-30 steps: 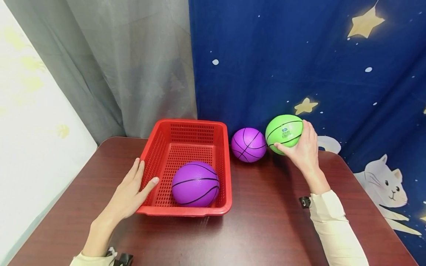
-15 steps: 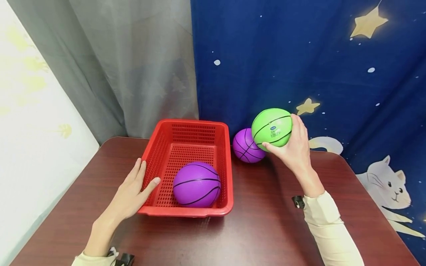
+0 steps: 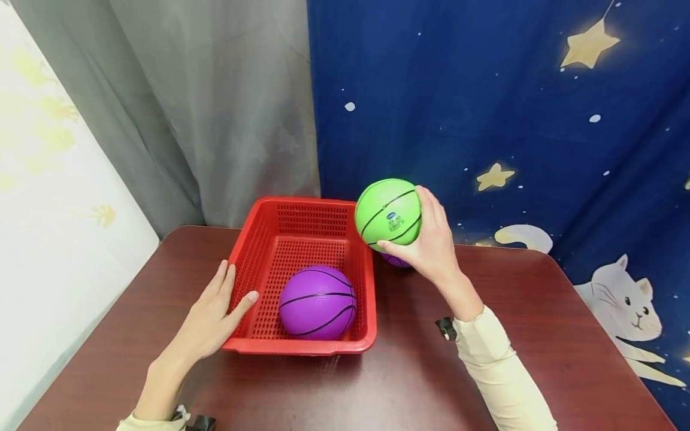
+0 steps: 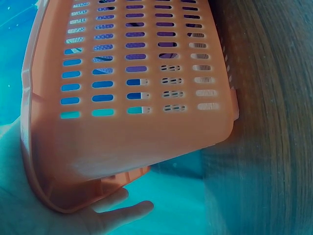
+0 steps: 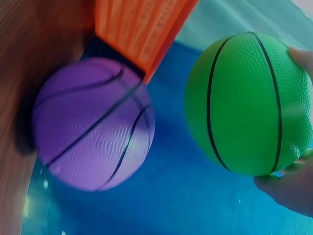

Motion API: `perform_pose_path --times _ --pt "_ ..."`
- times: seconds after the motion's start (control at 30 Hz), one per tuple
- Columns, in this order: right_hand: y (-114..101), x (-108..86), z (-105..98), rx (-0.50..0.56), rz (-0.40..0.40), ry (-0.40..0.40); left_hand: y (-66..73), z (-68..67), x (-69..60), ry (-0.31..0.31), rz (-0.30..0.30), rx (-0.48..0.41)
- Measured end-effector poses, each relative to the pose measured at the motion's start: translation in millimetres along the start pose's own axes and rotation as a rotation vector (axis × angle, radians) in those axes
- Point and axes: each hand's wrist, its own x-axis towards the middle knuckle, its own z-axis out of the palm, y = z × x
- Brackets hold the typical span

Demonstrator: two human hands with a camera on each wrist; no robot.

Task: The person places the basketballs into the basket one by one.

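Note:
In the head view my right hand (image 3: 431, 239) grips a green toy basketball (image 3: 387, 212) with black lines, thumb below and fingers on its right side. The ball is raised at the right rim of a red perforated plastic basket (image 3: 302, 346). Inside the basket, near its front right, lies a purple basketball (image 3: 318, 302). My left hand (image 3: 207, 317) rests on the basket's left rim with fingers straight and thumb over the inside. Another purple basketball (image 5: 93, 125) stands right of the basket, mostly hidden behind the green one in the head view.
The basket stands on a dark brown wooden table (image 3: 420, 371). Behind the table hang a grey curtain (image 3: 248, 108) and a blue curtain (image 3: 409, 90) with stars and a cat. A white patterned surface (image 3: 59, 197) is at the left.
My right hand has lifted the green basketball and carried it left, from the right of the outside purple ball to the basket's right rim. The left hand stays on the rim.

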Motion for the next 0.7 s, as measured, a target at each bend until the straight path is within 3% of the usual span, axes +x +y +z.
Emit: perform_pose_path --times 0.7 --pt "-26 12.0 53 0.144 0.049 -0.103 -0.7 -1.1 -1.4 -0.01 -0.002 -0.006"
